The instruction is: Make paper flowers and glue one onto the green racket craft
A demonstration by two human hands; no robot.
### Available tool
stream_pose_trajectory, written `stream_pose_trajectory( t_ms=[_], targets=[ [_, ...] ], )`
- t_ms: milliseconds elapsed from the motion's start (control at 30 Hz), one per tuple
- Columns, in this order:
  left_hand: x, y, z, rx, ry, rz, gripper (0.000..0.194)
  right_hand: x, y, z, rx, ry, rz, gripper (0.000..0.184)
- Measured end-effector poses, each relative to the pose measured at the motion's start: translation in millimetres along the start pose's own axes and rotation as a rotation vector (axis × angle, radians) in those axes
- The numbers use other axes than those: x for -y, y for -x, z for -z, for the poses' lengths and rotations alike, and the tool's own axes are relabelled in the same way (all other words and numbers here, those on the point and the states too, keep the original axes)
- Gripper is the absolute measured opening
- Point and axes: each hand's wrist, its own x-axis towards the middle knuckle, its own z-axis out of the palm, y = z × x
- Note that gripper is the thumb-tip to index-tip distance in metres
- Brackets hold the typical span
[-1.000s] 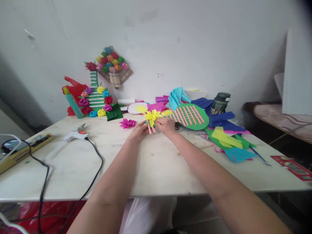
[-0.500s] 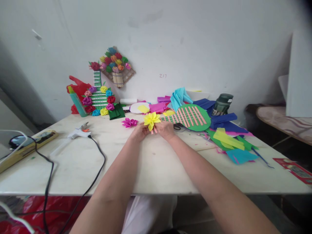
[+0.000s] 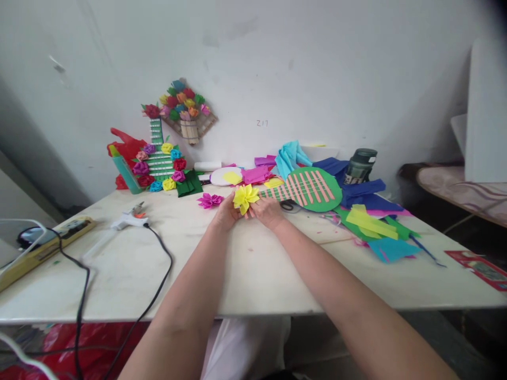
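Observation:
A yellow paper flower (image 3: 246,197) is between my hands, at the narrow end of a green paper guitar (image 3: 331,188) with pink strips across it. From the left side, my left hand (image 3: 228,212) has its fingers closed at the flower's edge. On the other side my right hand (image 3: 268,210) is closed at the flower, lying over the guitar's neck; its fingertips are partly hidden. Pink strip ends poke out below the petals. Just left of my left hand, a magenta paper flower (image 3: 210,200) rests on the table.
A white glue gun (image 3: 130,220) with a black cord lies at left, near a power strip (image 3: 59,243). Behind stand a flower-trimmed guitar (image 3: 161,165) and a teal glue bottle (image 3: 127,171). Coloured paper (image 3: 372,224) and a dark green flask (image 3: 360,165) occupy the right.
The yellow flower has tilted slightly between my hands. My hands stay at nearly the same spot, and the view has shifted a little.

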Motion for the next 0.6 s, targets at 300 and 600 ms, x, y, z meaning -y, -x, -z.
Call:
stream_pose_trajectory(
  t_ms=[300,600],
  targets=[
    [0.3,-4.7,9.3,0.023,0.07,0.013,0.029,1.4,1.3,0.3,0.029,-0.019,-0.024,0.024],
    [-3.1,6.4,9.2,0.183,0.088,-0.019,0.04,2.5,1.3,2.5,0.01,-0.008,-0.067,0.025]
  ],
)
